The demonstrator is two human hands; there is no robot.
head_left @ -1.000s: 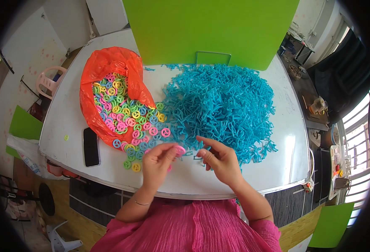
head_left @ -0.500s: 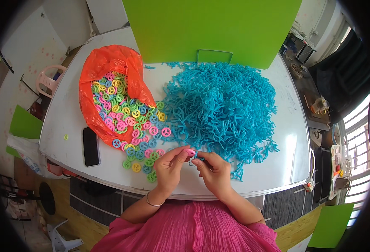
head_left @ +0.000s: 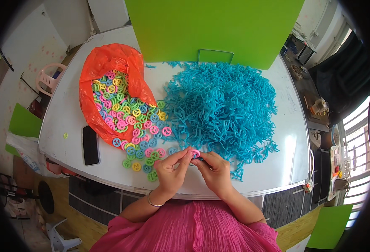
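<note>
Just in front of my body, above the near table edge, my two hands meet fingertip to fingertip. My left hand (head_left: 171, 171) pinches a small pink plastic wheel (head_left: 195, 153) between thumb and forefinger. Closed against the wheel's right side, my right hand (head_left: 215, 173) pinches a small blue plastic piece, mostly hidden by the fingers. To the left, many-coloured spoked wheels (head_left: 122, 109) spill out of an orange-red plastic bag (head_left: 88, 101) onto the table. A large heap of blue forked plastic pieces (head_left: 227, 105) lies beyond my right hand.
A black phone (head_left: 90, 145) lies on the white table (head_left: 65, 113) left of the bag. One green wheel (head_left: 66, 135) lies apart near the table's left side. Behind the heap stands a bright green panel (head_left: 214, 29) with a thin wire frame (head_left: 215, 56) before it.
The pink wheel has shifted slightly right and turned between my fingertips. My left hand has moved a little to the right, closer to my right hand.
</note>
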